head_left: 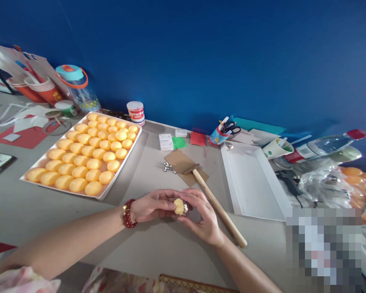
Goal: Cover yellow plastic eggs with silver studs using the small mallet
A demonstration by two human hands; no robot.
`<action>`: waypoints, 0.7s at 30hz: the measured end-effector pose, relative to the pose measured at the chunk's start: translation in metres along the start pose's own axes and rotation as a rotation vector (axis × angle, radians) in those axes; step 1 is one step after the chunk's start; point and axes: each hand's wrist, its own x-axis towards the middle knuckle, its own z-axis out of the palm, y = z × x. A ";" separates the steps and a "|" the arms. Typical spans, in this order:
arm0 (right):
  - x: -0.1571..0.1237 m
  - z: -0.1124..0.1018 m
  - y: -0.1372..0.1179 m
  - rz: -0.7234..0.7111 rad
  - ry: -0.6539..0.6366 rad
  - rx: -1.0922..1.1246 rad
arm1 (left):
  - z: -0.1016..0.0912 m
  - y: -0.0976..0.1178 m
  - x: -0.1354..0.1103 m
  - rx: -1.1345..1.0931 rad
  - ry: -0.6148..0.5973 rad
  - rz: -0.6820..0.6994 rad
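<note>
Just above the table's front, both hands close around a small yellow ball (178,206) with a shiny silver cap (186,208) on its right side. My left hand (154,206), with a red bead bracelet (129,213) at the wrist, pinches the ball from the left, thumb on its yellow face. Curled fingers of my right hand (203,215) hold it from the right, around the silver part. Right of my hands lies a hammer (221,207), its head on brown cardboard (181,160). Several small silver beads (168,167) are scattered left of the cardboard.
A shallow white box (101,198) full of orange balls (94,163) stands at left. To the right are a white tray (245,183), a pen cup with scissors (217,136), and a lying bottle (318,147). Small white boxes (166,142) sit near the blue wall (183,61).
</note>
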 end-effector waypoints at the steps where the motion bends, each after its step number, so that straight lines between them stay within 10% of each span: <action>1: 0.001 0.000 -0.001 -0.004 0.003 0.005 | 0.000 0.000 0.000 0.007 0.003 -0.004; 21: 0.005 -0.001 -0.005 -0.106 0.035 -0.049 | 0.009 0.003 -0.001 0.107 0.083 0.000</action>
